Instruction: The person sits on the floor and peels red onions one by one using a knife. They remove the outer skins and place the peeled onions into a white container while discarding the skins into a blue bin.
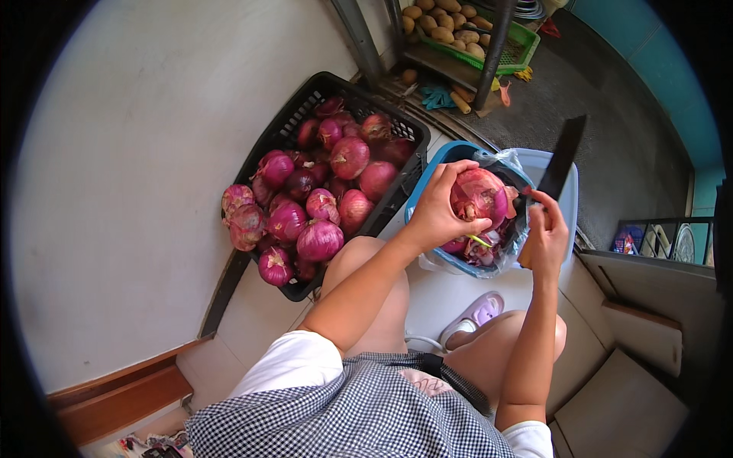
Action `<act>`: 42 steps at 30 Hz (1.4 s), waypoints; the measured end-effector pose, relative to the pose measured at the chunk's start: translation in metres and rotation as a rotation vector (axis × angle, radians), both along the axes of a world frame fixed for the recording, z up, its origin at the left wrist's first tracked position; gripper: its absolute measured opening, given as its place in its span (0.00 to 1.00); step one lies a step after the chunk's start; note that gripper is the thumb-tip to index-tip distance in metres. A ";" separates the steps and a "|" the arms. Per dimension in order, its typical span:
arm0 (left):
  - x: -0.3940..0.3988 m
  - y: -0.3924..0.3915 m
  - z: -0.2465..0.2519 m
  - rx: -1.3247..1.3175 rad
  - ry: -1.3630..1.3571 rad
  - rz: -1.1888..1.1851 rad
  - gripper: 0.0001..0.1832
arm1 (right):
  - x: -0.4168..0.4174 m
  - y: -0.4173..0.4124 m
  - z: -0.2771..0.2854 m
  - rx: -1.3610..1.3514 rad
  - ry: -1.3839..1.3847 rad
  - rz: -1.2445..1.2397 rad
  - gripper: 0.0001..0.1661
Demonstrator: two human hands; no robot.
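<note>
My left hand point(444, 214) grips a large red onion point(478, 194) with papery, partly loosened skin. It is held above a blue bin point(426, 172) lined with a clear plastic bag point(512, 257). Onion peels point(487, 252) lie inside the bin. My right hand point(547, 237) is shut on a knife point(561, 163) with a broad dark blade pointing up and away, its wooden handle showing below the fingers. The right fingertips are close to a loose flap of the onion's skin; whether they pinch it is unclear.
A black plastic crate point(421, 134) heaped with red onions point(320, 240) stands to the left against a white wall point(143, 172). A pale blue tub or lid point(567, 223) sits behind the bin. Farther off, a green basket point(524, 43) holds potatoes point(444, 31), with teal gloves point(438, 97) below.
</note>
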State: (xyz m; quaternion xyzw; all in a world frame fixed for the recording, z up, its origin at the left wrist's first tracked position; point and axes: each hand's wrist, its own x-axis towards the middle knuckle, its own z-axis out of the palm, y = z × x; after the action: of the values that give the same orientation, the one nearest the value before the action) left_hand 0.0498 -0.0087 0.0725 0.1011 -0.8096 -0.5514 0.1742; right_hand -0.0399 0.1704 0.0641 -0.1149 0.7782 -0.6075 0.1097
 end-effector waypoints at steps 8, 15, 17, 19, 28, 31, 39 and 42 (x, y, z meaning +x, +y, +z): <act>0.000 0.000 -0.003 -0.054 0.018 0.029 0.43 | 0.014 -0.017 -0.007 -0.002 0.149 0.081 0.12; 0.001 -0.002 -0.003 -0.026 -0.027 -0.002 0.42 | 0.016 -0.024 -0.002 0.185 0.331 0.033 0.05; 0.001 -0.002 -0.003 0.014 -0.038 -0.033 0.42 | 0.015 -0.025 -0.003 0.202 0.334 -0.004 0.05; 0.000 -0.001 -0.004 0.068 -0.030 -0.085 0.42 | 0.009 -0.022 -0.009 0.248 0.356 -0.048 0.06; -0.003 0.000 0.006 1.030 -0.016 -0.205 0.29 | 0.004 -0.023 -0.021 0.565 0.271 -0.157 0.09; 0.002 -0.013 -0.003 1.583 0.032 -0.169 0.32 | -0.006 -0.009 -0.029 0.493 0.224 -0.137 0.12; -0.006 -0.017 -0.019 1.726 0.072 0.002 0.36 | 0.016 -0.015 -0.012 0.114 -0.055 0.108 0.33; -0.009 -0.005 -0.025 1.804 0.076 -0.056 0.35 | 0.028 -0.025 -0.001 0.077 0.052 0.196 0.40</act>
State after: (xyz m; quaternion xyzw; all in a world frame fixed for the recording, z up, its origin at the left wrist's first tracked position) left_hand 0.0410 -0.0137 0.0476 0.1612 -0.0653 -0.9839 0.0417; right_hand -0.0115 0.1451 0.0635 -0.2020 0.7886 -0.5605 0.1524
